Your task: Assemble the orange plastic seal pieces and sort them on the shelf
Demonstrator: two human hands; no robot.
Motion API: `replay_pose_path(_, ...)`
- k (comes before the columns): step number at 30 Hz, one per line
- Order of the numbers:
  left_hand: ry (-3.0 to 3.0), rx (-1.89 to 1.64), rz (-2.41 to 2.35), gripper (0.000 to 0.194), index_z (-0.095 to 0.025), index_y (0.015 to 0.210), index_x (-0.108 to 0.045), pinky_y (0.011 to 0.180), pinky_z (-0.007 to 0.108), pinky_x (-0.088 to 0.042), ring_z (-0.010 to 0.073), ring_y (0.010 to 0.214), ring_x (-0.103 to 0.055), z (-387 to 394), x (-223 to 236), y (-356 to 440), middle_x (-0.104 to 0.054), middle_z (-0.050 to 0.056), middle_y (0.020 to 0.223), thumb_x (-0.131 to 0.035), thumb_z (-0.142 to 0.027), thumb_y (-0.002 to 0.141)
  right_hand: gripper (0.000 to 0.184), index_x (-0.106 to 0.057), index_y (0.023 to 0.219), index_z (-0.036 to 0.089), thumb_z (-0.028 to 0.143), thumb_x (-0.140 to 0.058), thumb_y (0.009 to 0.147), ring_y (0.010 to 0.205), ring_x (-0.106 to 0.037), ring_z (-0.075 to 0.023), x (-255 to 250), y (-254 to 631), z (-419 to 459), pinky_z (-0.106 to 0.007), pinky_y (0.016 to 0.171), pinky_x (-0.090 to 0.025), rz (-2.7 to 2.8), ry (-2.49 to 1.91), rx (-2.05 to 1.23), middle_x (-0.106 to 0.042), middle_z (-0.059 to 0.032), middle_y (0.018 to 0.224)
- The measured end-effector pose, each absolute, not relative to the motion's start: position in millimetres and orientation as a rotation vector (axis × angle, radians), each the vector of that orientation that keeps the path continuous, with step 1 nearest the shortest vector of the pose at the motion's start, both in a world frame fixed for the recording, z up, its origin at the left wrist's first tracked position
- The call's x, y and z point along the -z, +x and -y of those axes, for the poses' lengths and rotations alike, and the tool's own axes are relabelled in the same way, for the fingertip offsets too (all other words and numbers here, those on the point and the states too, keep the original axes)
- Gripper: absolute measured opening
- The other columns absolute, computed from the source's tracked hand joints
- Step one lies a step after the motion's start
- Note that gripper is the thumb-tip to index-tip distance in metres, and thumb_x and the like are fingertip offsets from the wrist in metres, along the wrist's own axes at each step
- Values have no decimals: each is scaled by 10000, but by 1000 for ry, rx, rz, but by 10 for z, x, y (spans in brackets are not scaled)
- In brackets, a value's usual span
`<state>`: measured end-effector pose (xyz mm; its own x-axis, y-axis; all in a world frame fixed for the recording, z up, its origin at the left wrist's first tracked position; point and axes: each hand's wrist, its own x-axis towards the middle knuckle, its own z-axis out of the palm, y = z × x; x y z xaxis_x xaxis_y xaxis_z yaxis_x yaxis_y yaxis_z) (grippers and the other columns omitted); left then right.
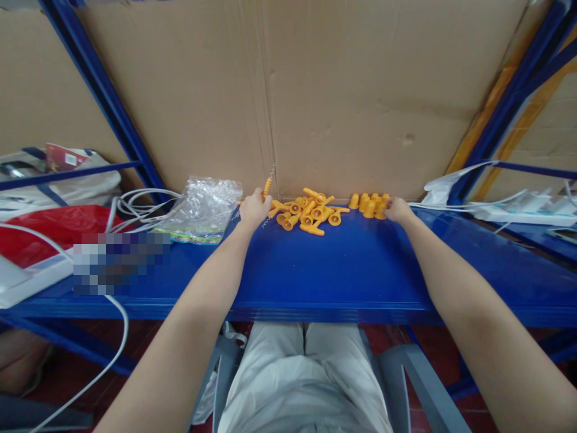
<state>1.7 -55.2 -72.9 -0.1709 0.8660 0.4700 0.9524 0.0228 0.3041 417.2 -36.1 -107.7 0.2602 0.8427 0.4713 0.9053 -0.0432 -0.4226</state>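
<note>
A loose pile of small orange plastic pieces (309, 214) lies at the back of the blue shelf board (324, 270), against the cardboard. To its right stands a tidy cluster of upright orange pieces (368, 204). My left hand (253, 207) is closed round one orange piece (267, 186) that sticks up from its fingers, with a thin chain hanging by it. My right hand (397, 210) is curled at the right end of the upright cluster, touching the orange pieces there; what its fingers hold is hidden.
A crumpled clear plastic bag (204, 207) lies left of my left hand, with white cables (135, 207) and a red bag (49, 231) beyond it. A white power strip (509, 211) and white plastic sit at the right. A cardboard wall (315, 90) backs the shelf, between blue posts.
</note>
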Motion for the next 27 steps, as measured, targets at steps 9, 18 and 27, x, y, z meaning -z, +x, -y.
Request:
replay_pose_path(9, -1923, 756, 2114, 432, -168, 1276, -667, 911, 376, -530, 340, 1151, -718, 563, 721, 35, -764, 189, 1172, -357, -323, 1016, 541, -526, 1443, 136, 256, -627, 925, 1265, -673, -374, 1004, 3916, 614, -452, 980, -559, 1647, -2273, 15, -690, -223, 1366)
replay_pose_path(18, -1961, 786, 2076, 451, -185, 1304, -685, 923, 370, -530, 324, 1158, -719, 561, 731, 21, -771, 168, 1190, -369, -321, 1012, 599, -409, 1546, 105, 294, -530, 991, 1381, -589, -373, 1001, 3806, 654, -549, 1109, -458, 1651, -2365, 85, -634, -260, 1439)
replay_pose_path(27, -1898, 875, 2151, 461, -107, 1342, -615, 960, 403, -528, 348, 1146, -717, 570, 733, 48, -754, 218, 1191, -359, -310, 1016, 632, -334, 1563, 54, 291, -480, 996, 1398, -571, -360, 1025, 3785, 685, -497, 1117, -431, 1716, -2383, 127, -607, -291, 1456)
